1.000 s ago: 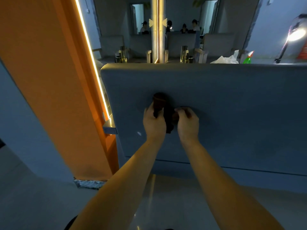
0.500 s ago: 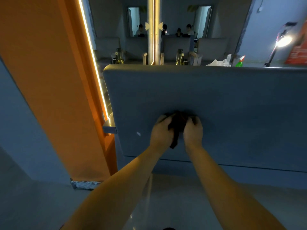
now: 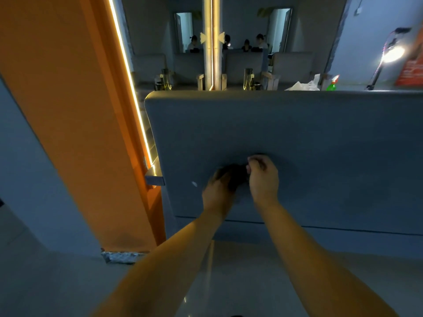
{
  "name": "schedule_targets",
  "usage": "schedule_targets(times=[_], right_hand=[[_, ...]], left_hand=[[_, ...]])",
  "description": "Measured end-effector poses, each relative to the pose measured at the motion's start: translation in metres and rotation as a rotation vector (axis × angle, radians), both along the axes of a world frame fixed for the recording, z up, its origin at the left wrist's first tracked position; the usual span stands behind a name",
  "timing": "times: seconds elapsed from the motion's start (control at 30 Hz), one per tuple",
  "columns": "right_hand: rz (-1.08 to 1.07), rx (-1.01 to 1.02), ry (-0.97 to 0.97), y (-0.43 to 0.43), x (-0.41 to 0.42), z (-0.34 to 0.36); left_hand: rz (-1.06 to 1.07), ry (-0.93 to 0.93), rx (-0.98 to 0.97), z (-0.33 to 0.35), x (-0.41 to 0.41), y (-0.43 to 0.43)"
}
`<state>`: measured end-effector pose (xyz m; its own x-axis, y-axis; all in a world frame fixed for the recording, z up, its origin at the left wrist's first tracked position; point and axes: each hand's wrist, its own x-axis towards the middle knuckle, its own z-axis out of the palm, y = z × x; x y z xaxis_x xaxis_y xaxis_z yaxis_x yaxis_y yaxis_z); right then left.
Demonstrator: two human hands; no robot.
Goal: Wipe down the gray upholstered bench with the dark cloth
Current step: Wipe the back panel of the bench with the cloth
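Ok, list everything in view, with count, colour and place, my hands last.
bench: one, gray, ahead, filling the middle and right
dark cloth: one, near black, bunched against the bench between the hands
pillar: one, orange, left, lit strip along its edge
spray bottle: one, green, beyond the bench top, right
bag: one, white, left of the spray bottle
lamp: one, lit, far right
left hand: one, grips the dark cloth
right hand: one, pinches the dark cloth
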<state>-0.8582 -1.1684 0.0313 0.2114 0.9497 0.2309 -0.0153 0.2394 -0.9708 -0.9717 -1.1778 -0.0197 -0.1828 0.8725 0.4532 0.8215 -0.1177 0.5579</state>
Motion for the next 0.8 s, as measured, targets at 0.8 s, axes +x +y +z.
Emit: schedule_targets(times=[0.8], right_hand=[[0.071, 0.043, 0.049, 0.001, -0.005, 0.017]], left_hand=[[0.097, 0.022, 0.105, 0.037, -0.018, 0.004]])
